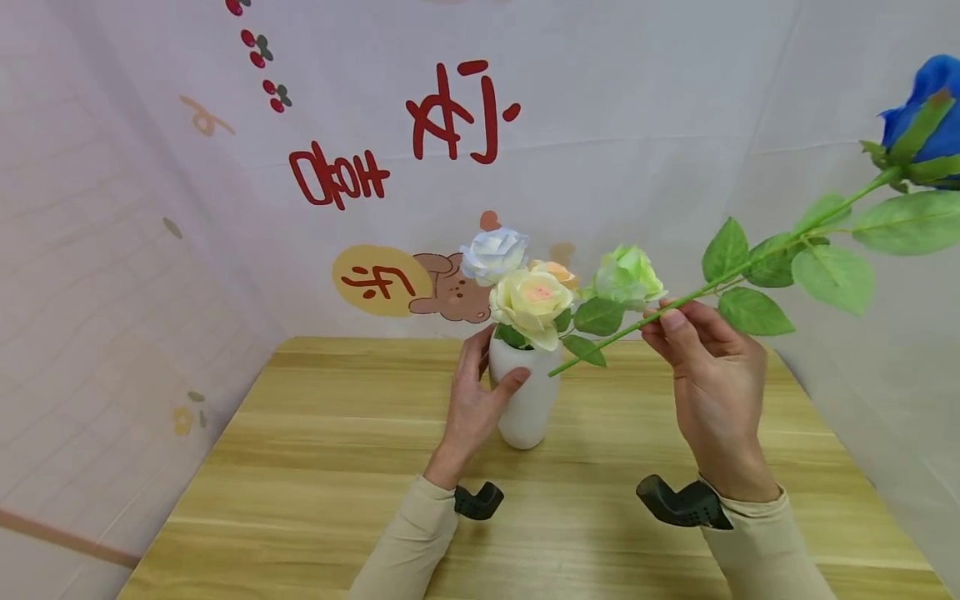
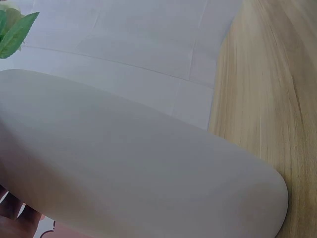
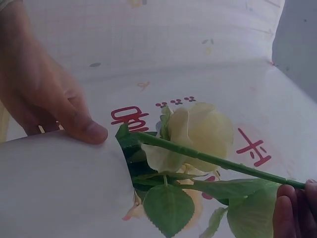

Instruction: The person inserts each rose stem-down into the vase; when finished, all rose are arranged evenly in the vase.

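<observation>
A white vase [image 1: 528, 408] stands on the wooden table, and my left hand [image 1: 478, 404] grips its upper part from the left, thumb across the front. In the left wrist view the vase [image 2: 133, 158] fills much of the picture. My right hand [image 1: 716, 383] pinches the green stem of a blue artificial rose [image 1: 926, 125] between thumb and fingers. This stem slants down left, its cut end near the vase's mouth; the right wrist view shows the stem [image 3: 223, 161] crossing before a cream rose [image 3: 210, 131]. The blue bloom is partly cut off by the head view's right edge.
Inside the vase are a cream rose [image 1: 532, 304], a pale blue rose [image 1: 495, 254], a peach rose [image 1: 555, 272] and a green rose [image 1: 628, 275] leaning right. The wooden table [image 1: 300, 467] meets a printed white cloth wall [image 1: 637, 100] behind.
</observation>
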Motion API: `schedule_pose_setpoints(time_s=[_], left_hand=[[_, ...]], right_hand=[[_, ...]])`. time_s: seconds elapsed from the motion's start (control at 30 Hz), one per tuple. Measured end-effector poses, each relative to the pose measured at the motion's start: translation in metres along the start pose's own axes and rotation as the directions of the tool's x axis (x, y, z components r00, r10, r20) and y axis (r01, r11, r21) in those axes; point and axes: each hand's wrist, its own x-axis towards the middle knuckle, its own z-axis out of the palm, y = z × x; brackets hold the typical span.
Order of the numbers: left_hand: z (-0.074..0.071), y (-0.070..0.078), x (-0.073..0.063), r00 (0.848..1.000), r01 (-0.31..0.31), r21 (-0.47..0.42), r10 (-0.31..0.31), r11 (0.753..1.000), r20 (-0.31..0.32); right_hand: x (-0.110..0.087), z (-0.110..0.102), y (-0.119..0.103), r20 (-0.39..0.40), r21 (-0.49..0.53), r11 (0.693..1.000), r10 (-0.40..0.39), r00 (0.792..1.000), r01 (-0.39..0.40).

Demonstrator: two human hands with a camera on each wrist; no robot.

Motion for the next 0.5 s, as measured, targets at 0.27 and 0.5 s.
schedule_pose_setpoints(time_s=[0.27,0.5], left_hand=[[0.000,0.001,-0.002,1.000,0.006,-0.005,-0.006,1.000,0.005],[-0.001,0.001,-0.001,1.000,0.011,0.008,-0.011,1.000,0.000]], right_hand=[[0.006,0.017,0.011,0.014,-0.154,0.984,-0.091,0.996,0.092],[0.013,0.022,0.020,0.047,-0.264,0.958,-0.101,0.994,0.110]])
